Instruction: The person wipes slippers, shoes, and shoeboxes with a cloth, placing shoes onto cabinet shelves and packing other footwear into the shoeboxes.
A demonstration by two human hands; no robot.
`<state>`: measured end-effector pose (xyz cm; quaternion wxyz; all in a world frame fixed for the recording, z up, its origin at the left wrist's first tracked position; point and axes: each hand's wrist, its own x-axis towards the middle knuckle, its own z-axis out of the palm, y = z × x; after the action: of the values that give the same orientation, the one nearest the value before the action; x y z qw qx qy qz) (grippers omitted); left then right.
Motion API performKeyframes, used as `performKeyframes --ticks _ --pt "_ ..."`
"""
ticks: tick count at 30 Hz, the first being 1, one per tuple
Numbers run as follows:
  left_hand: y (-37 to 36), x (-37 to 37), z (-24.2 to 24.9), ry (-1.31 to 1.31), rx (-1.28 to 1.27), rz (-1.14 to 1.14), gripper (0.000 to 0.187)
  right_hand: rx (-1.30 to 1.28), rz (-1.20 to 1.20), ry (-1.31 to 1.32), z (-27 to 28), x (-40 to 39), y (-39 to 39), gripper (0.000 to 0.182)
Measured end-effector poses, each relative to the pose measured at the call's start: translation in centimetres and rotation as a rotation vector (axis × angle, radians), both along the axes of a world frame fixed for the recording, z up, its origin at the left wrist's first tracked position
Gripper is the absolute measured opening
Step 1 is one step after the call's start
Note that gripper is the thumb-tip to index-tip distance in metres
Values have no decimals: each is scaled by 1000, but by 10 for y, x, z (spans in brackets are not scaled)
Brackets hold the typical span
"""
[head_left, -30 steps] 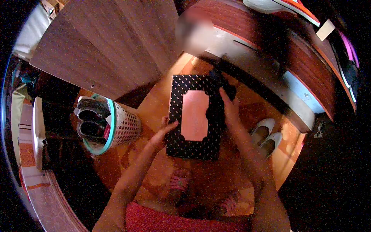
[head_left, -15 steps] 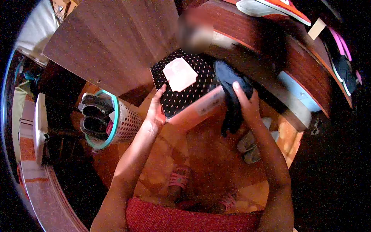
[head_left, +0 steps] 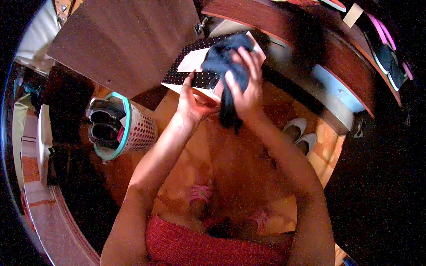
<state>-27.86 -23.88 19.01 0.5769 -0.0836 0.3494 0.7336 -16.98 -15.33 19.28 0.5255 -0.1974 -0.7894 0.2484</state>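
Observation:
My left hand (head_left: 193,105) is closed on the near edge of a shoebox (head_left: 207,80), its thumb on the top. The box is black with light dots, has pale sides and carries a white label (head_left: 190,61) on its lid. My right hand (head_left: 249,95) grips a dark blue cloth (head_left: 222,52) that lies bunched on the lid's right part and covers part of the label. A loose end of the cloth hangs below the box's near edge. Motion smears the right fingers slightly.
Left of the box, a white perforated basket (head_left: 144,131) with a teal rim holds dark shoes (head_left: 104,124). A brown door panel (head_left: 120,48) stands behind it. Wooden shelves (head_left: 284,37) curve along the right, with black and pink shoes (head_left: 385,66). White shoes (head_left: 296,127) are on the floor.
The box has moved up and away from my body and now looks flatter. My right hand has brought the cloth from beside the box's right end leftward onto its lid.

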Motion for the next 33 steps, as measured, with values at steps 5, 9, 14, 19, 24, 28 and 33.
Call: performKeyframes --ticks 5,9,14,19,24,28,33 --pt "-10 22 18 92 6 -16 67 -381 -185 64 10 0 27 44" --pt "-8 20 25 200 41 45 60 -370 -259 139 -12 -5 5 52" --pt "3 3 -9 230 195 39 59 -376 -172 201 -32 9 -68 42" --pt "-2 16 -5 271 192 144 52 -571 -110 315 -20 7 -31 42" --pt "-10 25 10 315 136 166 56 -780 -209 280 -12 -1 14 52" --pt "8 6 10 311 120 112 59 -781 -109 151 -1 6 -19 47" --pt "15 5 20 332 149 141 62 -572 -203 7 -16 16 -48 41"
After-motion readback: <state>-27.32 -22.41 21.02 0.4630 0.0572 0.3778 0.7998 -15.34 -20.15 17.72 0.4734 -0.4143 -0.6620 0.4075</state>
